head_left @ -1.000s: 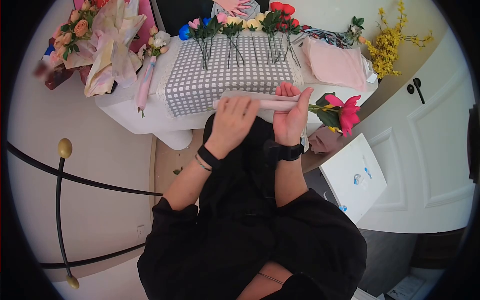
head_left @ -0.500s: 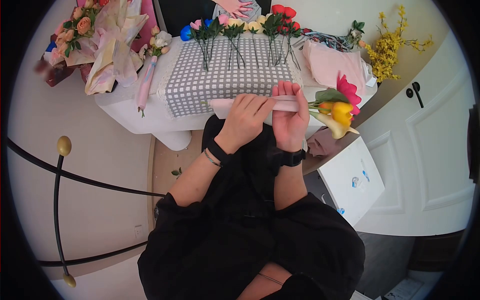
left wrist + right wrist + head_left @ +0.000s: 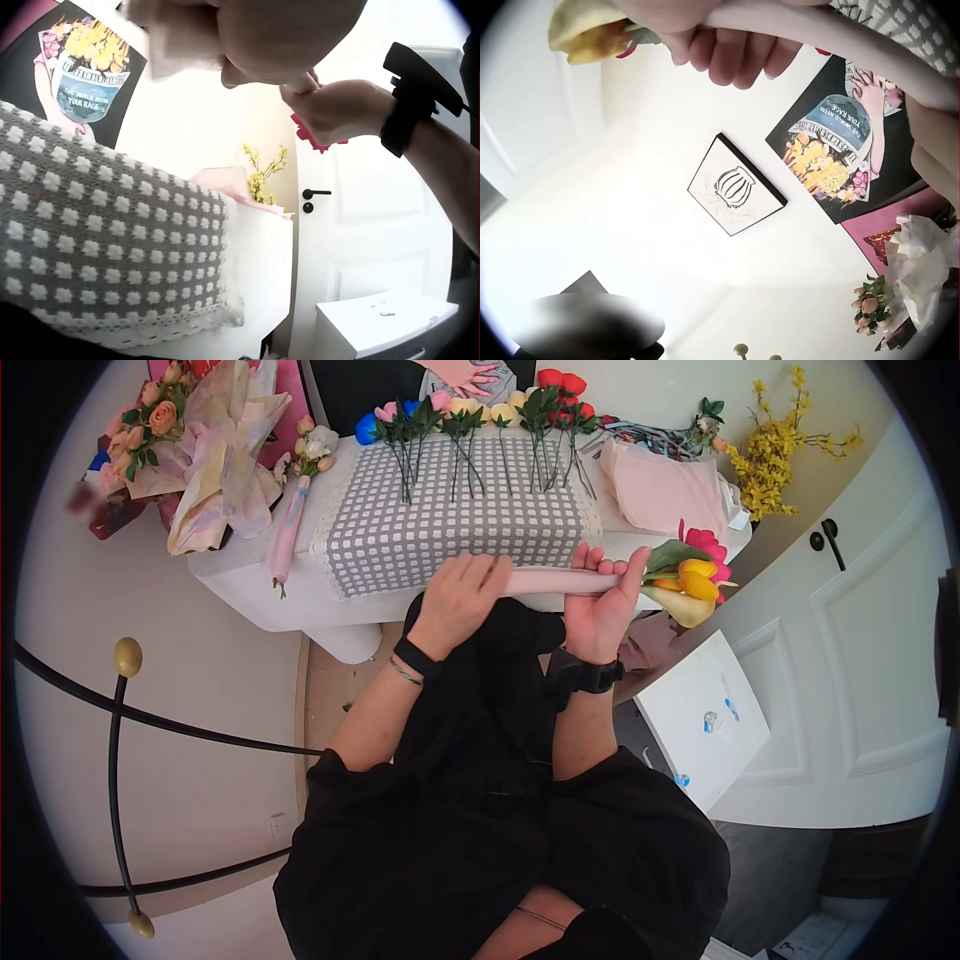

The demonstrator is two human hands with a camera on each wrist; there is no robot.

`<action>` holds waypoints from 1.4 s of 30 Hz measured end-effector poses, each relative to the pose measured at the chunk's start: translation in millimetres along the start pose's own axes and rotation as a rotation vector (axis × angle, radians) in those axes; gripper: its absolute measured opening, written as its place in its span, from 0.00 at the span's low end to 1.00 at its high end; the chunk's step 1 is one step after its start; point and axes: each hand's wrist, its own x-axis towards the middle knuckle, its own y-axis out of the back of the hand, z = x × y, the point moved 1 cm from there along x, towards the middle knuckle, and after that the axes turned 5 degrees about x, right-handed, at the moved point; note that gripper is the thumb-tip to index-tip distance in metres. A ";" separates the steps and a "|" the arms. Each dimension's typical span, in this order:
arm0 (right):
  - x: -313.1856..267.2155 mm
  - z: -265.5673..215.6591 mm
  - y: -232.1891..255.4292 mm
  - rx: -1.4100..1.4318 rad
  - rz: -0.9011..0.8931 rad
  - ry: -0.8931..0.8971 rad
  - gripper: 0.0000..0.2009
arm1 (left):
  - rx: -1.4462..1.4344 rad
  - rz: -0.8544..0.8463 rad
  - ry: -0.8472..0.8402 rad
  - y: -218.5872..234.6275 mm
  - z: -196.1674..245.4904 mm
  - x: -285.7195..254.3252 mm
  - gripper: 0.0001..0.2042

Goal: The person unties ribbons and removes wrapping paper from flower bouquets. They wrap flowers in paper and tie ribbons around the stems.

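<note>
Both hands hold a small bouquet wrapped in a long pale pink paper roll (image 3: pixel 560 581), lying sideways in front of the table. My left hand (image 3: pixel 458 603) grips the roll's left end from above, covering that end. Nearer the blooms, my right hand (image 3: pixel 598 622) has its palm turned up and its thumb raised beside the roll; the right wrist view shows its fingers (image 3: pixel 727 60) curled along the paper. Out of the right end stick a yellow tulip (image 3: pixel 697 582), a cream calla lily (image 3: pixel 684 607), a magenta flower (image 3: pixel 707 543) and a green leaf (image 3: pixel 675 556).
On the table's grey-and-white checked runner (image 3: pixel 400 550) lie several stemmed flowers (image 3: pixel 465 425). A slim wrapped bouquet (image 3: pixel 290 540) lies left, by a larger bouquet (image 3: pixel 230 460). Pink paper sheets (image 3: pixel 665 485) and yellow blossoms (image 3: pixel 770 465) are right. A white cabinet (image 3: pixel 700 710) stands by the door.
The bouquet has turned about its length, bringing the tulip and calla lily into view, and shifted slightly right. My left hand went right along the roll, then back left.
</note>
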 end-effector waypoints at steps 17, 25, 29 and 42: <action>-14.8 22.3 -1.3 -0.451 -0.272 -0.052 0.18 | -0.662 -0.494 0.242 19.1 26.3 22.4 0.15; -8.5 27.8 10.1 -0.620 -0.193 -0.053 0.13 | -0.652 -0.251 0.327 6.0 40.1 3.4 0.09; -10.9 30.0 2.4 -0.518 -0.422 -0.225 0.15 | -0.757 -0.308 0.461 7.0 32.3 -0.2 0.09; -14.5 31.8 7.7 -1.029 -0.515 -0.308 0.12 | -1.505 -0.458 0.850 15.6 20.0 -15.4 0.11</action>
